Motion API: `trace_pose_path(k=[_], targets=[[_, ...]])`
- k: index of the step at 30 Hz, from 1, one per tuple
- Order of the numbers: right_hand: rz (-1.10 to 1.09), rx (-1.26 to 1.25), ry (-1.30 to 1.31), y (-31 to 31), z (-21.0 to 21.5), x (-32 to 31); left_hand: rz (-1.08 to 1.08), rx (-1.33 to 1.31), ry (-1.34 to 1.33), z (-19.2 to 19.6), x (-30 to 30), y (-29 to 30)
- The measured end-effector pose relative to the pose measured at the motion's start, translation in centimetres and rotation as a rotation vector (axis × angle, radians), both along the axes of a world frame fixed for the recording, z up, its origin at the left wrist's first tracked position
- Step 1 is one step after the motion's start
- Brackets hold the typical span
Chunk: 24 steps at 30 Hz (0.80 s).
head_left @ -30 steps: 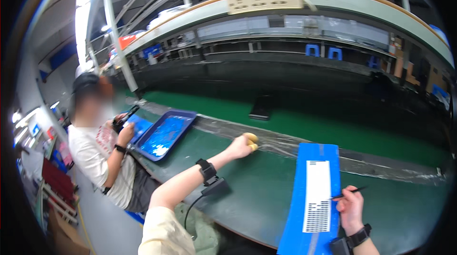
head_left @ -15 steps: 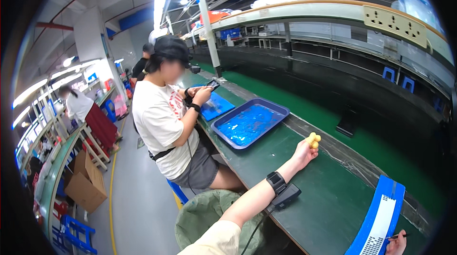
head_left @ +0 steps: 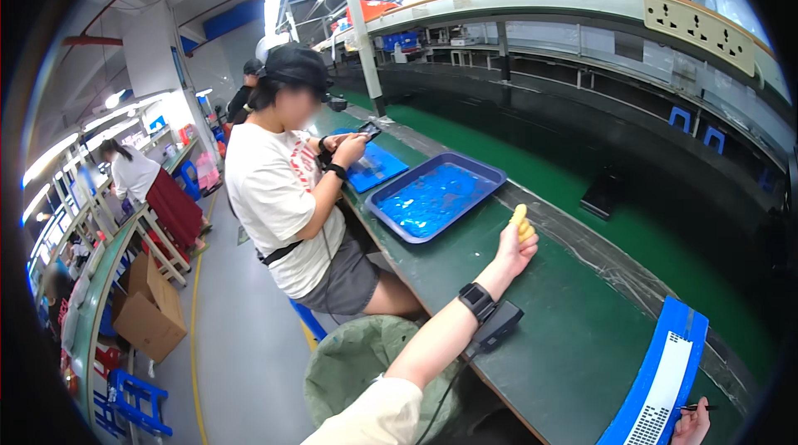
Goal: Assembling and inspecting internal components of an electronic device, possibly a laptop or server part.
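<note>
My left hand (head_left: 515, 252) is raised above the green workbench, with yellow finger cots (head_left: 523, 224) over its fingertips. Its fingers are drawn together; whether anything small is pinched between them is hidden. A dark watch-like device (head_left: 477, 302) is strapped round that wrist. At the lower right, my right hand (head_left: 692, 427) is partly cut off by the dark rim. It grips a thin dark tool (head_left: 695, 408) whose tip points left, over the edge of a blue mat (head_left: 687, 344). On the mat lies a white sheet (head_left: 670, 374) with rows of small black rectangles.
Beyond my left hand, a blue tray (head_left: 376, 214) holds shiny blue material. A person (head_left: 278, 187) sits to the left, holding a small dark object. A dark box (head_left: 501, 324) with a cable lies under my forearm, beside a green-lined bin (head_left: 332, 370). A black object (head_left: 600, 194) rests on the green conveyor.
My left hand has moved a little left and farther away, and its fingers have turned upward into a tighter bunch. My right hand stays at the mat with the thin tool.
</note>
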State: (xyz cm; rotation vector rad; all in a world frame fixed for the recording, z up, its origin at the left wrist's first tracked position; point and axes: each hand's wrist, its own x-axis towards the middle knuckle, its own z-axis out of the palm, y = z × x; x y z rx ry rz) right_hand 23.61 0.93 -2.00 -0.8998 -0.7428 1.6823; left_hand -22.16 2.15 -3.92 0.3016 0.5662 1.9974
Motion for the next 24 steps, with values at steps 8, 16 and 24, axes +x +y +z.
trace_pose_path(k=[8, 16, 24], targets=[[-0.026, -0.007, 0.020, -0.2, 0.3, -0.1, -0.049, 0.041, -0.028, 0.7, 0.1, -0.7], [-0.021, -0.009, -0.016, -0.2, 0.1, 0.0, -0.101, 0.067, 0.016, 1.0, 0.4, -1.1], [-0.011, -0.006, -0.043, -0.3, 0.3, -0.6, -0.100, 0.209, 0.096, 0.6, 0.2, -1.3]])
